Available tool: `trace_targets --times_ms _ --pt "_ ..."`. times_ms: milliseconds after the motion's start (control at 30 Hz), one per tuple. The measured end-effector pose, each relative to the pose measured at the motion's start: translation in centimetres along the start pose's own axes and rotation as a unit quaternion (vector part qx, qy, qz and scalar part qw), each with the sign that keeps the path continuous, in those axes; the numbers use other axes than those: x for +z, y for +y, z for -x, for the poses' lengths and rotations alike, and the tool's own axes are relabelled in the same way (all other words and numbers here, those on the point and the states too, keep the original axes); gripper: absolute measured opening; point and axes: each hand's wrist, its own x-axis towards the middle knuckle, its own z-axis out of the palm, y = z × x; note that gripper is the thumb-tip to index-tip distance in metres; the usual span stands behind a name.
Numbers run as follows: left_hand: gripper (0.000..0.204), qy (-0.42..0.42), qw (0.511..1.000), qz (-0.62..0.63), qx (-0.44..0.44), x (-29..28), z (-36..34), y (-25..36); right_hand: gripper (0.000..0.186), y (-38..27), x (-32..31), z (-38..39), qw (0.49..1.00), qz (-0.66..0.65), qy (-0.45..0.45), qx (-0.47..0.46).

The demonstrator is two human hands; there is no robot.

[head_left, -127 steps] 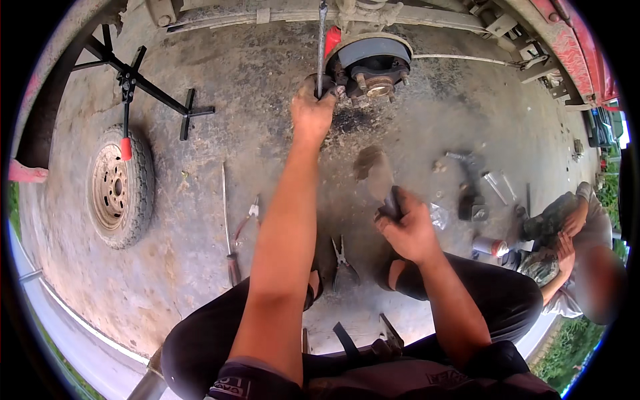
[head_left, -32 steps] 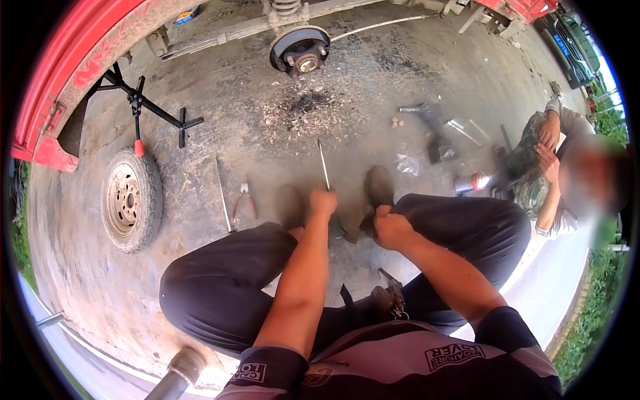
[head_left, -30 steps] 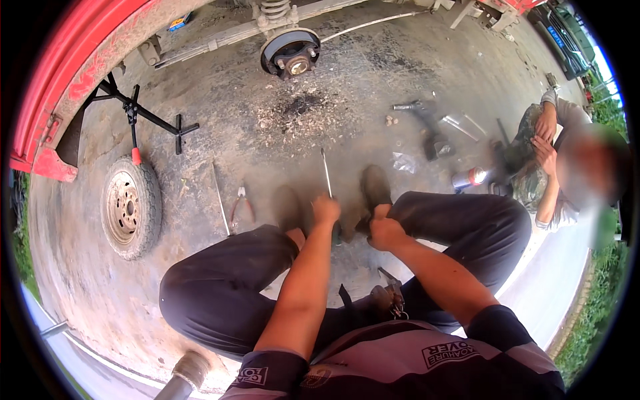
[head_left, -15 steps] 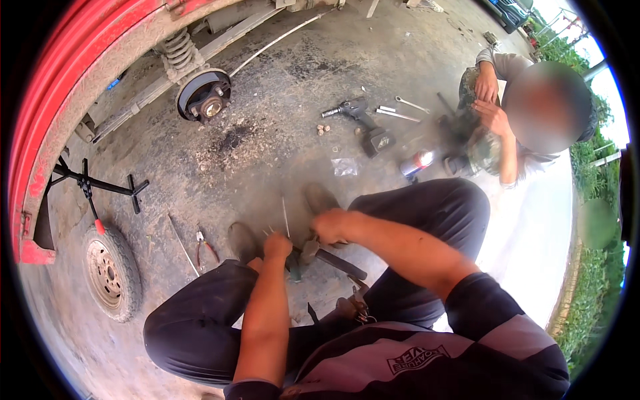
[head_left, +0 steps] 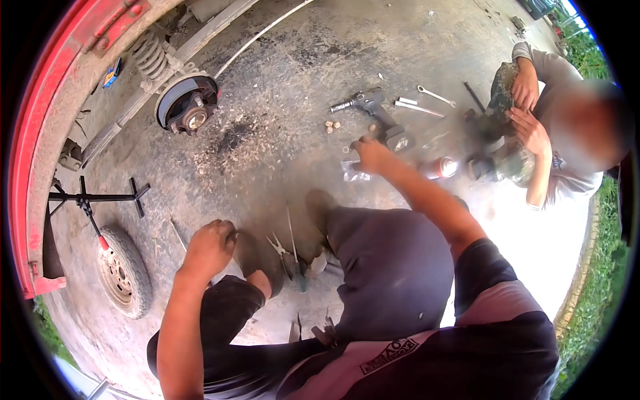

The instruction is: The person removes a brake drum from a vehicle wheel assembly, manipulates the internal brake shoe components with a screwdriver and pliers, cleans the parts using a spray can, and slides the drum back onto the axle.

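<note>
R hand (head_left: 372, 157): grip released, nr clear plastic bag (head_left: 355, 175) & pwr wrench (head_left: 369, 101) on flr (head_left: 320, 67). L hand (head_left: 212, 247): fingers curled, nr trouser leg (head_left: 230, 308); grip can't tell.

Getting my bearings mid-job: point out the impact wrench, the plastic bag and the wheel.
Impact wrench (head_left: 369, 101), head view: upper body.
Plastic bag (head_left: 355, 175), head view: clear film.
Wheel (head_left: 119, 276), head view: steel disc.

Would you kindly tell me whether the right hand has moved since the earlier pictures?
Yes: judged against the clear plastic bag, the right hand has moved forward and somewhat to the right.
</note>
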Motion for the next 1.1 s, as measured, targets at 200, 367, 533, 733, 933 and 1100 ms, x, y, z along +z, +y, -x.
trace_targets --times_ms 200,367,533,733,933,1100 --pt "0.009 -0.019 0.998 -0.058 -0.017 -5.7 4.6 3.5 0.042 -1.1 12.3 7.5 0.989 -0.065 -0.116 0.058" --pt "0.014 -0.063 0.994 -0.072 -0.060 -4.9 3.1 3.9 0.038 -1.8 11.1 11.1 0.958 -0.107 -0.261 0.054" --pt "0.019 -0.038 0.995 -0.087 -0.026 -4.1 0.8 6.1 0.033 -0.3 6.4 0.8 0.984 -0.072 -0.144 0.078" --pt "0.025 -0.067 0.992 -0.082 -0.071 -3.6 2.7 5.2 0.028 -0.7 8.0 -2.7 0.993 -0.051 0.010 0.109" --pt "0.033 -0.078 0.989 -0.092 -0.082 -3.6 3.2 6.0 0.023 -1.1 8.5 -2.8 0.991 -0.059 0.026 0.118" --pt "0.039 -0.092 0.984 -0.125 -0.084 -4.3 3.3 6.8 0.020 -2.1 8.4 -2.4 0.989 -0.080 0.042 0.114"
